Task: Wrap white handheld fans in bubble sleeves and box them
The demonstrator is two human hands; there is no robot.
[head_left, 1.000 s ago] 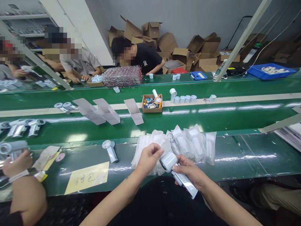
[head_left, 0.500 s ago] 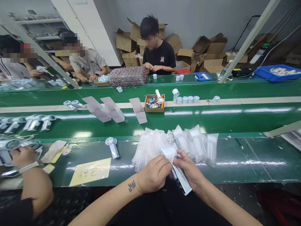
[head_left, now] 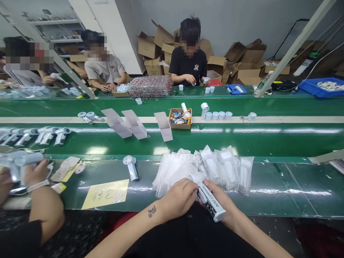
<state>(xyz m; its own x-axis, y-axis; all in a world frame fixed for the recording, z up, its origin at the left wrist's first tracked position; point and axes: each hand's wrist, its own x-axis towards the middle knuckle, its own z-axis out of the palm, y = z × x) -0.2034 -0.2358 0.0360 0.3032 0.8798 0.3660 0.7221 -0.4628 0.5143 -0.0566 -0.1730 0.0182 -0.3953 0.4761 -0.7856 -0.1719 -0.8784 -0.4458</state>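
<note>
Both my hands are on a white handheld fan at the near edge of the green bench. My right hand grips its printed handle from below. My left hand is closed over the fan's head, which is hidden under it together with some clear plastic. Just beyond my hands lies a pile of clear plastic bags, with several bagged fans to its right. A bare fan lies to the left on the bench.
A yellow paper note lies front left. A co-worker's hand at far left holds a fan. The belt carries folded cards, a small cardboard box and white caps. Other people work opposite, before stacked cartons.
My left hand came down from the bag pile onto the fan's head and now covers it. The fan dropped lower toward the bench edge. The person opposite sat upright.
</note>
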